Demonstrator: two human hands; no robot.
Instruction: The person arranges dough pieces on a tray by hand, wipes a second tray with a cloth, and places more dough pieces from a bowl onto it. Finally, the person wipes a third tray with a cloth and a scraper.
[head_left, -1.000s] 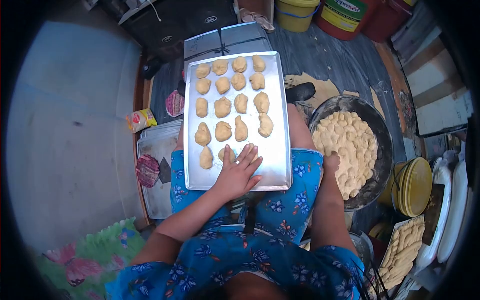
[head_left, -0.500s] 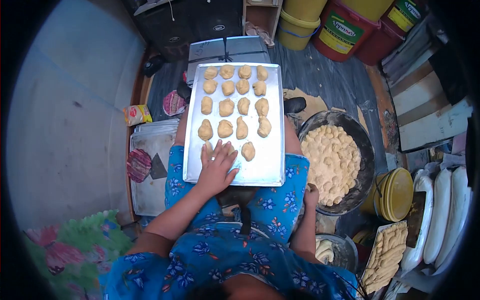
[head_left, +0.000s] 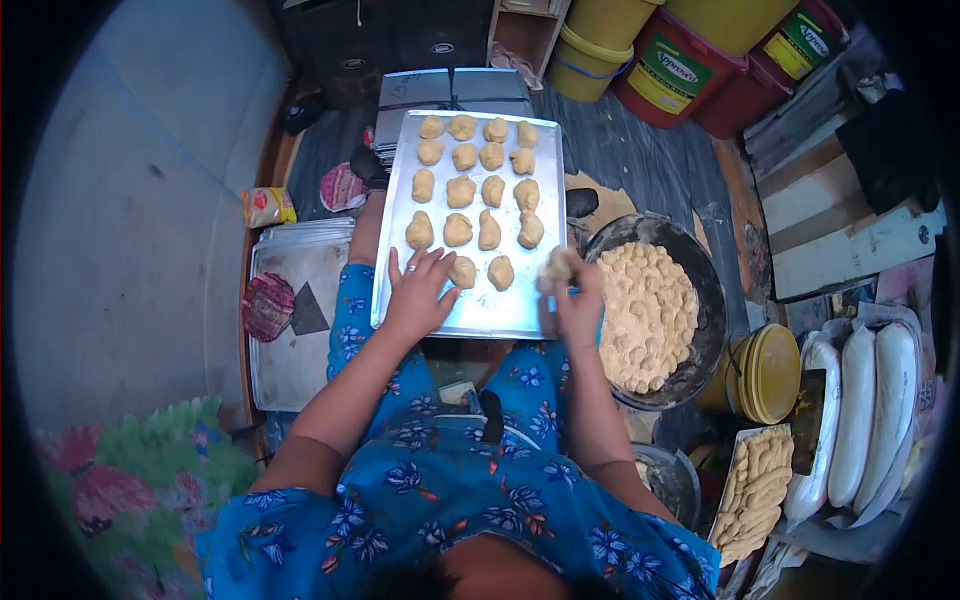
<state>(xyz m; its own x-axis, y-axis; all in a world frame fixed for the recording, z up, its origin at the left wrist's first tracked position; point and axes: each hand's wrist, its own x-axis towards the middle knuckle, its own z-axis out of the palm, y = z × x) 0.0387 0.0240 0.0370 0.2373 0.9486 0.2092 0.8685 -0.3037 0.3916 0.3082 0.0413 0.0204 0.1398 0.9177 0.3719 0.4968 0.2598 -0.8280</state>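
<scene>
A metal baking tray rests across my lap with rows of dough pieces on it. My left hand lies over its lower left part, fingers spread, beside a dough piece. Whether another piece is under the palm is hidden. At the tray's lower right edge, my right hand is closed on a dough lump, both smeared by motion. Another dough piece sits in the front row between the hands.
To the right stands a dark basin full of dough lumps. Beyond it are a yellow bucket, a board of dough strips and long white bags. Stacked trays lie at left; margarine tubs stand behind.
My right hand has come up from beside the basin to the tray's right edge, carrying a dough lump. My left hand has shifted left, uncovering a front-row piece.
</scene>
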